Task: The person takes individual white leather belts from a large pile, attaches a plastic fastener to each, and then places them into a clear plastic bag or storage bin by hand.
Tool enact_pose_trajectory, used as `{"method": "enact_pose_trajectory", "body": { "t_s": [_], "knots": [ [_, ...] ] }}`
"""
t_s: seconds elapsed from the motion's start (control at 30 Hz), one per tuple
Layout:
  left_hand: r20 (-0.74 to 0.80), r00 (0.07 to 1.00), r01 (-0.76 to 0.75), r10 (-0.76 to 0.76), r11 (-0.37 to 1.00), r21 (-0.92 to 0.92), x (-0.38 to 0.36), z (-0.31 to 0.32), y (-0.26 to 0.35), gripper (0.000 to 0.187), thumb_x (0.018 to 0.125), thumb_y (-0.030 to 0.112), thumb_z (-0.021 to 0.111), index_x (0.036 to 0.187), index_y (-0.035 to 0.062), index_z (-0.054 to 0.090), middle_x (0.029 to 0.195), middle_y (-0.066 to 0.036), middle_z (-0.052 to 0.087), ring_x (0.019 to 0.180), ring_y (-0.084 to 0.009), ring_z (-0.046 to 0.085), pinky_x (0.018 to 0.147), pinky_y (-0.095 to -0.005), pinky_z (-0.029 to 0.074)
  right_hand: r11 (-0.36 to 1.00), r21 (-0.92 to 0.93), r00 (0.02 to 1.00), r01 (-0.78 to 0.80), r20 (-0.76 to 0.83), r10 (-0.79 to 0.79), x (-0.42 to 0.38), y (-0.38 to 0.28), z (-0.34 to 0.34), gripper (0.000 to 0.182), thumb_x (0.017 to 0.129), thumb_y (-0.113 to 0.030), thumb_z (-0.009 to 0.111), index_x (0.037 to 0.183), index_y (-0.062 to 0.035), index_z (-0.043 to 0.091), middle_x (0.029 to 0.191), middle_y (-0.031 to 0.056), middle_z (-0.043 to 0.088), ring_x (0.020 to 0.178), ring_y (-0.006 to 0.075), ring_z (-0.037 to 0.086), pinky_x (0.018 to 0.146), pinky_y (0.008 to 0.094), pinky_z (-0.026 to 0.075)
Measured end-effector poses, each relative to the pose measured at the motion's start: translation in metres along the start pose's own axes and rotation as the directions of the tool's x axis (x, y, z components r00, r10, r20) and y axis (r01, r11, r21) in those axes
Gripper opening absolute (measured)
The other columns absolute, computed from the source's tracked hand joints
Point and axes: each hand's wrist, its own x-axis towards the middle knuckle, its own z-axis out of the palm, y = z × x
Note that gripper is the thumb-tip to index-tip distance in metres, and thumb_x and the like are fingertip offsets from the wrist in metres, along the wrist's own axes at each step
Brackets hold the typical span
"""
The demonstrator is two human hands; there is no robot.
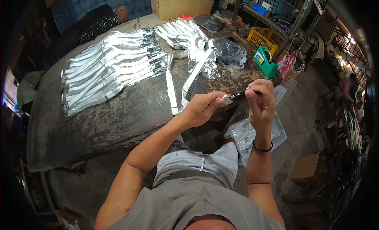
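Observation:
In front of my body, my left hand (204, 107) is closed in a pinch on the white end of a strap. A small metal clip (235, 95) sticks out from it to the right. My right hand (261, 98) is raised, its fingertips pinching the dark far end of the same clip. White straps (189, 82) hang over the table edge just behind my left hand. Whether they run into that hand is hidden. Further left lies a wide row of white lanyards (110, 68) in clear plastic, with dark clips at their right ends.
The worn dark table (130, 115) bears a loose bunch of white straps (177, 34), a black plastic bag (230, 53) and a green tape dispenser (265, 63). A yellow basket (265, 38) stands behind. Below my right arm is a clear plastic bin (279, 137) holding bagged pieces.

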Motion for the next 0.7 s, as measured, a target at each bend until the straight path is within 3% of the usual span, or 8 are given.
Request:
{"method": "enact_pose_trajectory", "body": {
  "t_s": [0.07,0.1,0.17,0.37,0.57,0.7],
  "knots": [
    [0.007,0.974,0.225,-0.226,0.970,0.090,-0.003,-0.009,0.011,0.030,0.099,0.029,0.049,0.109,0.0032,0.061,0.081,-0.013,0.066,0.072,-0.0193,0.064,0.067,-0.0294,0.049,0.999,-0.018,0.999,0.040,-0.009,-0.040,0.001,0.000,-0.002,0.011,0.084,-0.009,0.069,0.085,-0.0015,0.061,0.090,0.0067,0.054,0.079,0.0145,0.052,0.066,0.0240,0.042],
    [0.005,0.974,0.224,-0.225,0.970,0.091,-0.004,-0.008,0.008,0.030,0.099,0.029,0.049,0.109,0.0032,0.061,0.081,-0.013,0.066,0.072,-0.0193,0.064,0.067,-0.0294,0.049,0.999,-0.017,0.999,0.041,-0.008,-0.042,0.001,-0.001,-0.002,0.011,0.084,-0.009,0.069,0.085,-0.0015,0.061,0.090,0.0067,0.054,0.079,0.0145,0.052,0.066,0.0240,0.042],
    [-0.113,0.992,0.074,-0.057,0.985,0.154,-0.008,-0.006,0.000,0.033,0.099,0.030,0.047,0.109,0.0029,0.062,0.073,-0.012,0.063,0.064,-0.0172,0.059,0.063,-0.0300,0.048,1.000,0.019,0.999,0.005,-0.044,-0.004,0.001,-0.001,0.001,0.011,0.084,-0.009,0.069,0.086,-0.0017,0.061,0.090,0.0067,0.054,0.079,0.0146,0.052,0.067,0.0242,0.042],
    [-0.113,0.973,0.211,-0.201,0.974,0.086,-0.012,-0.008,0.003,0.036,0.100,0.031,0.046,0.115,0.0026,0.061,0.068,-0.011,0.060,0.061,-0.0138,0.054,0.060,-0.0285,0.045,0.999,0.013,0.998,0.052,-0.037,-0.052,0.005,-0.004,0.006,0.011,0.084,-0.010,0.069,0.086,-0.0023,0.061,0.091,0.0075,0.056,0.079,0.0164,0.053,0.067,0.0258,0.043],
    [-0.090,0.994,0.067,-0.064,0.997,0.028,-0.009,-0.003,0.006,0.035,0.100,0.030,0.045,0.115,0.0012,0.060,0.071,-0.011,0.061,0.063,-0.0134,0.054,0.060,-0.0281,0.045,0.975,-0.106,0.979,0.196,0.072,-0.189,0.015,-0.012,0.005,0.012,0.082,-0.010,0.070,0.086,-0.0021,0.062,0.092,0.0085,0.056,0.078,0.0180,0.054,0.066,0.0268,0.044],
    [-0.097,0.995,0.017,-0.013,0.999,0.049,-0.006,-0.001,0.013,0.035,0.100,0.030,0.045,0.114,0.0006,0.059,0.074,-0.011,0.061,0.066,-0.0131,0.055,0.062,-0.0280,0.046,0.979,-0.116,0.982,0.168,0.113,-0.155,0.018,-0.018,0.009,0.012,0.081,-0.009,0.071,0.085,-0.0016,0.062,0.093,0.0083,0.056,0.077,0.0172,0.055,0.065,0.0269,0.044]
  ]
}}
